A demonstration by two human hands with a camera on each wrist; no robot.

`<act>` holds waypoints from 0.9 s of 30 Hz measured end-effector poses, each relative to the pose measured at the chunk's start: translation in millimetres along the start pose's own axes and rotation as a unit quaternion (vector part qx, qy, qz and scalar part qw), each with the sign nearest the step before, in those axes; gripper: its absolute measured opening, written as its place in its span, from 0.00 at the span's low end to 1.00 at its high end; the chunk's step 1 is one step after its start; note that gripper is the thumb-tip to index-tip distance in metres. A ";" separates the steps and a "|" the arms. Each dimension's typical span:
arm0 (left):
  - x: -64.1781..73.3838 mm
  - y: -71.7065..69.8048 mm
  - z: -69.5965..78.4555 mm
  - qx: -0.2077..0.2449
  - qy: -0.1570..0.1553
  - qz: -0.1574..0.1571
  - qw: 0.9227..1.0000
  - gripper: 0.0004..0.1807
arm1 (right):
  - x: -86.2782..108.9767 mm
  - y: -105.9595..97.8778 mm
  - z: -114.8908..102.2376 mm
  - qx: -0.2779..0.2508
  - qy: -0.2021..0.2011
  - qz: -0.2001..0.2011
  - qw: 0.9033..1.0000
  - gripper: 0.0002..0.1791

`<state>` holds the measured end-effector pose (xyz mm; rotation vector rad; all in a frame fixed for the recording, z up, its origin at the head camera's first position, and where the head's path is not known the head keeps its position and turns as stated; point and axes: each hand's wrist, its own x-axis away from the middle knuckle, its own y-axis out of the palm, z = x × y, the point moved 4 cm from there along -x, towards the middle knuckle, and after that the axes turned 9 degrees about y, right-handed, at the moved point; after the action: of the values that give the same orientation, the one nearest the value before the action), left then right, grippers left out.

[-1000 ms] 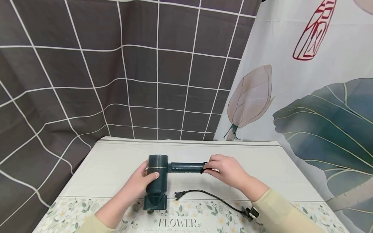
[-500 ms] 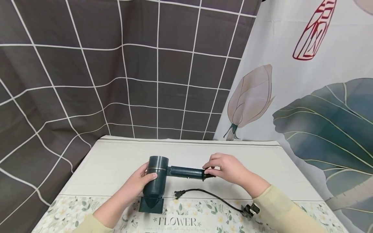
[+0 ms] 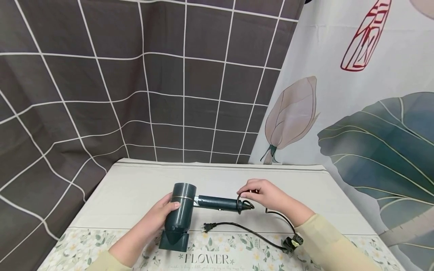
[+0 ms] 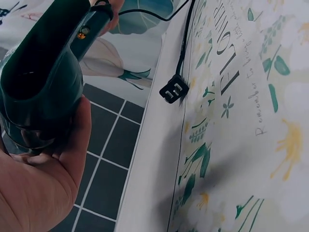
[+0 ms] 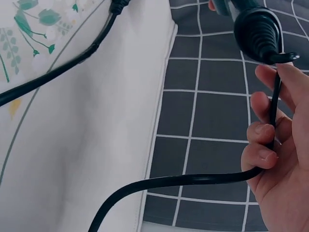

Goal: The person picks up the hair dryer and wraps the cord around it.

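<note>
A dark green hair dryer [image 3: 180, 212] is held above the table by my left hand [image 3: 158, 215], which grips its barrel with the thumb across the front. Its flat nozzle [image 3: 174, 241] points toward me, and the handle [image 3: 217, 202] reaches right. At the handle's end, my right hand [image 3: 266, 194] holds the black power cord [image 3: 280, 215]. In the right wrist view, the fingers curl round the cord just below the ribbed cord sleeve [image 5: 263, 36]. One cord loop hangs round the handle end. The two-pin plug [image 3: 208, 227] lies on the table.
A bunched part of the cord [image 3: 291, 244] lies near my right sleeve. The table has a white cloth [image 3: 149, 175] with a floral, lettered front band. Behind it hangs a dark grid-patterned curtain [image 3: 203, 109], with a leaf-printed white one [image 3: 298, 150] at the right.
The dryer has tilted, its handle end sinking and its nozzle shifting slightly left and toward me. Right fingers have come off the handle end with cord, and a loop and cord stretch now show.
</note>
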<state>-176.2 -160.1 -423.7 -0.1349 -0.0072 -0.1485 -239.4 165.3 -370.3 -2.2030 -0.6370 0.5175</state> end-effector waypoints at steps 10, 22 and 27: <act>0.9 3.2 -6.8 0.060 -0.023 0.004 0.998 0.41 | -0.9 4.8 7.7 -0.016 0.020 0.035 0.999 0.12; 5.1 9.9 -7.3 0.121 -0.019 0.005 0.992 0.40 | -1.0 20.5 17.4 0.001 0.104 0.068 0.992 0.11; 4.3 13.2 -6.5 0.148 -0.016 0.002 0.989 0.41 | 0.8 23.1 15.4 0.031 0.121 0.085 0.989 0.12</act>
<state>-170.0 -148.7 -431.8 0.1591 -0.0610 -0.1400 -240.8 161.1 -397.7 -2.2271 -0.3034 0.3426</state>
